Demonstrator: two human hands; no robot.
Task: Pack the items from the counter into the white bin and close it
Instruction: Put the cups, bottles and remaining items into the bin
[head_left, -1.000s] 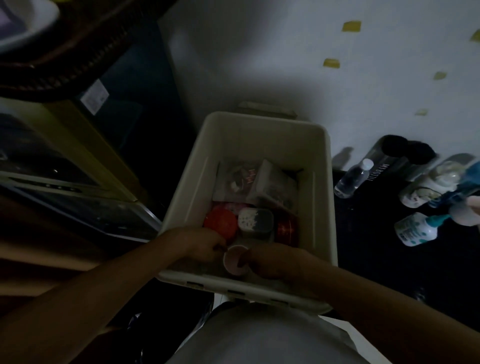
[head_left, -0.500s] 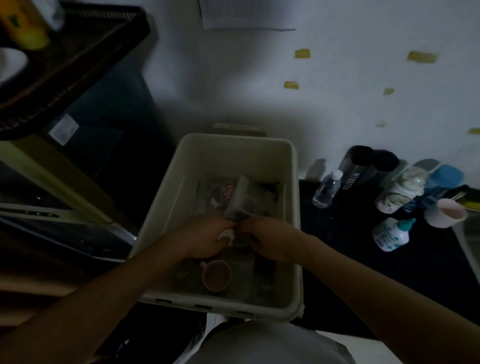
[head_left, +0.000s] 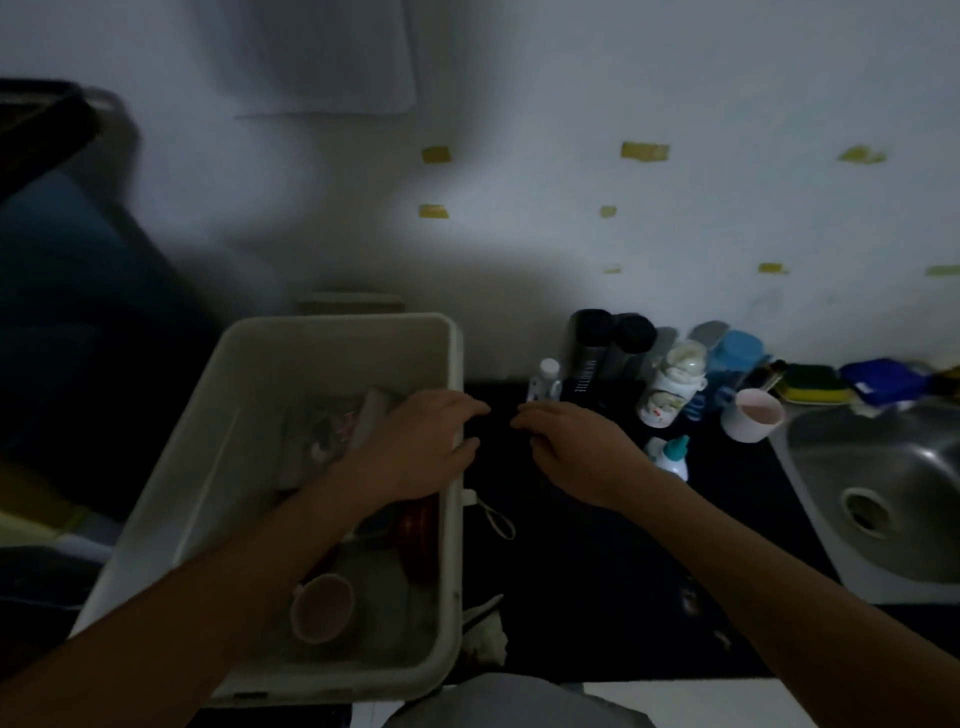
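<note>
Task is partway: your bin (head_left: 332, 343) sits left of the dark counter (head_left: 597, 597), lid off, and no lid is clearly in view. Already inside are a pink cup (head_left: 324, 608) near the front, a red round thing (head_left: 415, 530) and some glossy packets (head_left: 332, 431) further back. Still on the counter by the wall: a small clear bottle (head_left: 545, 379), two tall black bottles (head_left: 589, 353), a white printed jar (head_left: 672, 384), a blue container (head_left: 735, 358), a second pink cup (head_left: 753, 415) and a teal-capped squeeze bottle (head_left: 672, 457). So most of the packing and the closing are left, I'd say. Your left hand (head_left: 415, 447) hovers over the bin's right rim, fingers loosely bent, empty. Your right hand (head_left: 576, 452) is over the counter near the clear bottle, fingers relaxed, nothing visible in it. The bin looks like smooth hard plastic with rounded corners. The bottles are mostly slick plastic cylinders, the cups matte. A steel sink (head_left: 883, 493) lies to the right. It's dim and blurry, so labels are unreadable.
</note>
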